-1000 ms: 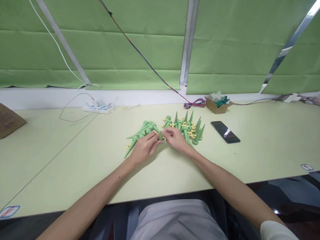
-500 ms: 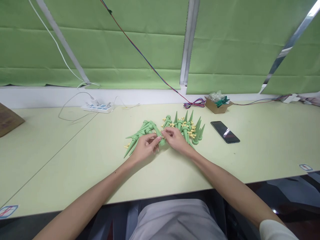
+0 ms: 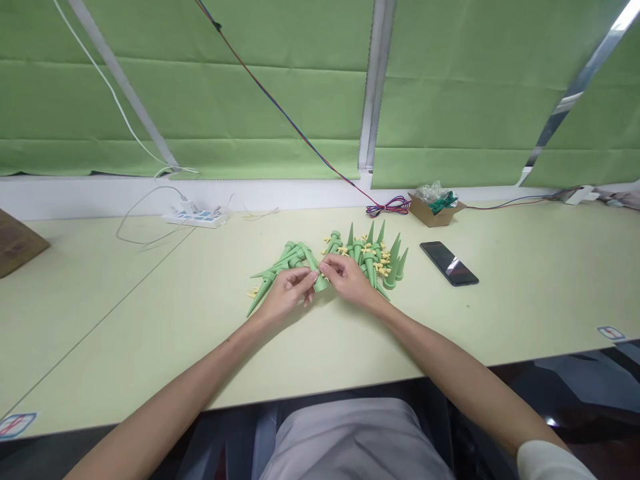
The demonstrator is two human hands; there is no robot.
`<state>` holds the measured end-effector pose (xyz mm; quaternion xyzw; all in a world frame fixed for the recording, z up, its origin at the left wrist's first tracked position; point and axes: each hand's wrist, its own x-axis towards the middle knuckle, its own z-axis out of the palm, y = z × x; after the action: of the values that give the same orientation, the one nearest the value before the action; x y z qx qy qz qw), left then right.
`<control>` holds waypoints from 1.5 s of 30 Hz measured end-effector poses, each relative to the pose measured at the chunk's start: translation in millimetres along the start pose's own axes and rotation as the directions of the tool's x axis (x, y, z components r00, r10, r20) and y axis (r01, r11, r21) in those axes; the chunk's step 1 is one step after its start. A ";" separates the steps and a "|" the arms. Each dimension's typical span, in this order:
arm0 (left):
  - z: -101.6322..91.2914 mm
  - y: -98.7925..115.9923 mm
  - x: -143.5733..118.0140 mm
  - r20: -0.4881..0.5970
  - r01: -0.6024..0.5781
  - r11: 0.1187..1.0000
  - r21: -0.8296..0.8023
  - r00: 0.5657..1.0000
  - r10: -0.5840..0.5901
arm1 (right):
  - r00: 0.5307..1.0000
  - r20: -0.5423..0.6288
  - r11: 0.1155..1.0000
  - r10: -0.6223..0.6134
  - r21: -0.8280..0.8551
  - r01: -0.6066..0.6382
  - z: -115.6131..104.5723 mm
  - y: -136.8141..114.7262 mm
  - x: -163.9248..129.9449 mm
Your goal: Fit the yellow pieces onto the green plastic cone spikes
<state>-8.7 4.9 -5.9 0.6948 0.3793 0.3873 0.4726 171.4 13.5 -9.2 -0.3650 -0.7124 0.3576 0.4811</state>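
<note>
My left hand is closed around a green plastic plant-watering spike, its wide end turned down towards me. Against the side of that spike my right hand makes a pinch with thumb and forefinger. What sits between those fingertips is too small to make out, though a speck of yellow shows beside them. Left of the hands lies a heap of similar green spikes. More green spikes with yellow valves are gathered behind and to the right, several with points up.
A black phone lies to the right. At the back are a small cardboard box with plastic bags, a coiled red-and-blue cable and a white power strip. A brown board is at the far left.
The held spike has tipped slightly, and both hands have shifted a little to the left together. The piles around them look the same.
</note>
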 end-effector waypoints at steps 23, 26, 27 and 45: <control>3.8 8.0 -2.6 -0.045 -0.077 0.973 0.217 0.995 0.089 | 0.998 0.007 0.997 0.064 -0.044 -0.064 0.5 6.2 0.5; 0.5 2.9 -0.3 0.001 -0.003 0.997 0.083 1.000 0.003 | 0.999 0.009 0.998 0.049 -0.032 -0.048 -0.1 5.5 -0.1; -0.4 1.0 0.5 0.015 0.020 0.999 0.045 1.000 -0.021 | 0.999 0.008 0.999 0.046 -0.030 -0.045 -0.2 5.1 -0.2; 3.3 -5.7 6.0 -0.001 0.097 0.982 -0.162 0.995 -0.098 | 0.995 -0.097 0.989 0.005 -0.148 -0.019 7.6 -3.1 -8.2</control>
<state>-4.2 10.6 -11.1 0.6332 0.3822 0.3961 0.5441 165.9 3.7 -12.1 -0.4209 -0.7107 0.2882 0.4844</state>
